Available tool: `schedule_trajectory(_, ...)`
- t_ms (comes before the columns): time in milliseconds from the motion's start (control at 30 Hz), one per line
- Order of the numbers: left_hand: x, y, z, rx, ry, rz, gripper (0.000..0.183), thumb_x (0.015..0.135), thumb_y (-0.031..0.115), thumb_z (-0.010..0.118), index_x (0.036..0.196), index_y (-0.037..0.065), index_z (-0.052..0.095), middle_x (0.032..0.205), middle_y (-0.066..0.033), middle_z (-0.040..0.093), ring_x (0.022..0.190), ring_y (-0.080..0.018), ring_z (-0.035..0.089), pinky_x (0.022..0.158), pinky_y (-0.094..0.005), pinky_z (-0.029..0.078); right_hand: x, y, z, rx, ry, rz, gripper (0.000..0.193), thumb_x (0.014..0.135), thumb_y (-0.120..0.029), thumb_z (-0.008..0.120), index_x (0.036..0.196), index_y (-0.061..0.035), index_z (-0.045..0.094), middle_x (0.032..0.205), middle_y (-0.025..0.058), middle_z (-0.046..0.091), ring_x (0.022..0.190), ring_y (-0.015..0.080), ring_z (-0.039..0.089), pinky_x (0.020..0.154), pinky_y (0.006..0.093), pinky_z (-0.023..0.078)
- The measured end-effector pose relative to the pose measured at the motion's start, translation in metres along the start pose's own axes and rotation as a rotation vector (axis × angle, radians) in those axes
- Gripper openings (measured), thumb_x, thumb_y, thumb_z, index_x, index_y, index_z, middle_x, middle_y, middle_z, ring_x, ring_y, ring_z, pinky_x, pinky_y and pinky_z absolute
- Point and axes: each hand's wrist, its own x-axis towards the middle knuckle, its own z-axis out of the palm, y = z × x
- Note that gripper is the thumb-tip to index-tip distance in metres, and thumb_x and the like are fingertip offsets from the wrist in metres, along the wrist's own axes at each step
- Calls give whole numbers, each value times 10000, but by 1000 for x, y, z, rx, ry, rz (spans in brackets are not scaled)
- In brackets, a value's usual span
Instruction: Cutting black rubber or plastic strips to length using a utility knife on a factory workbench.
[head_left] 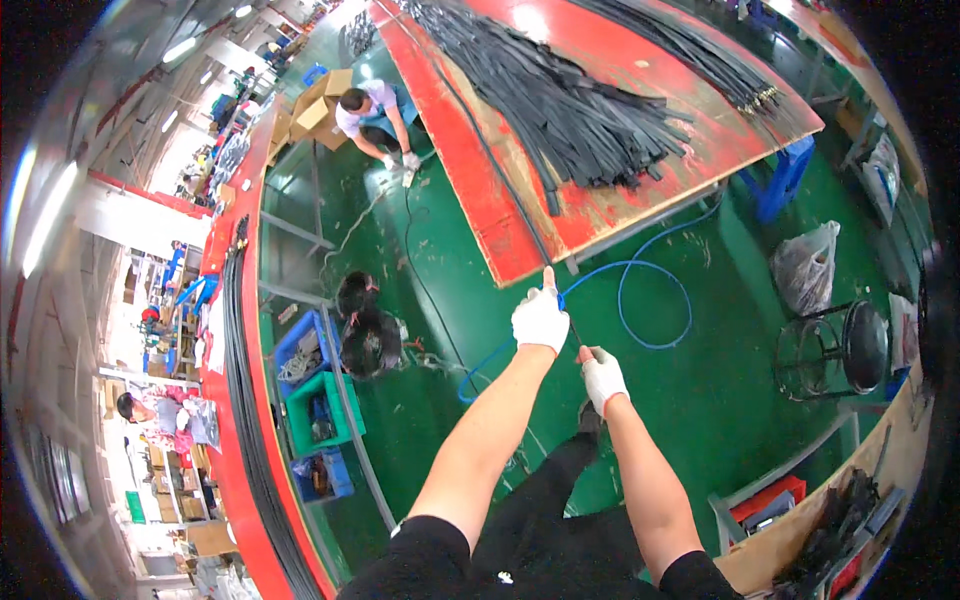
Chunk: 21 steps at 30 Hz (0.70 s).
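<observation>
Bearing two piles of black strips, the wide red worktop could shed some if bumped; its near end could scuff the long held strip if pulled slantwise; the blue hose, looped on the floor, could catch a foot. Counted: one such worktop, two piles, one held strip running off its end, one hose loop, two gloved hands: left hand, fingers clamped around the strip; right hand, fingers seemingly pinched on it lower down.

A black stool stands near a plastic bag.
</observation>
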Motion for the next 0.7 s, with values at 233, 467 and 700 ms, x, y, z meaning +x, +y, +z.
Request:
schedule_trajectory(233,-17,-4,20,43,27,-20,769,916,231,634,1640,127,395,1120,-238,693,931,-408,739,843,-494,609,-132,51,-66,129,-56,202,344,1091,-330,573,923,-41,656,804,12,560,759,127,484,689,322,417)
schedule_trajectory(467,-18,8,22,103,51,-62,815,916,264,638,1673,185,347,1168,-229,681,998,-409,736,887,-496,604,-344,192,-163,17,27,216,301,1078,-263,557,901,-33,634,781,-14,549,726,104,492,660,282,417)
schedule_trajectory(700,-24,22,15,45,77,-63,761,935,225,633,1652,155,387,1158,-221,692,1003,-389,739,889,-488,603,-492,345,-233,-126,123,544,411,1044,-380,597,1019,20,686,938,112,722,865,238,666,804,398,534)
